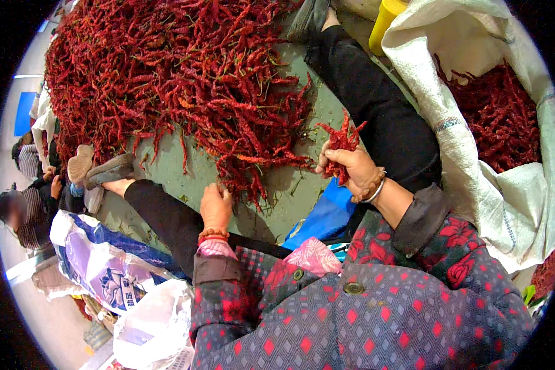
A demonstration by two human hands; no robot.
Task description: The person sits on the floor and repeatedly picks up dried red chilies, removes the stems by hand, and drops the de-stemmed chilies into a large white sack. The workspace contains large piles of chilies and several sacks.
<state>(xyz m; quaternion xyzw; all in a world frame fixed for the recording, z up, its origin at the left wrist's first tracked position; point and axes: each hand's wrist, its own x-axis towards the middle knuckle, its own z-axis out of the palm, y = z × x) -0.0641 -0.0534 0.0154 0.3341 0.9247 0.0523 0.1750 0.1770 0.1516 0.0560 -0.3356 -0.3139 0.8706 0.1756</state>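
Observation:
A bunch of dried red chili peppers (339, 139) is gripped in my right hand (356, 168), their tips poking out above the thumb. My left hand (216, 208) is closed, with its fingers bent down at the near edge of a big pile of dried red chili peppers (185, 80). What those fingers pinch, if anything, is hidden behind the hand. The pile spreads over the floor between my outstretched legs, and a few loose chilies lie at its border.
To my right stands an open white woven sack (468, 145) with chilies inside. A yellow container (385, 24) is behind it. Blue material (327, 213) lies by my lap. Plastic bags (108, 262) lie at my left, where another person (31, 216) sits farther off.

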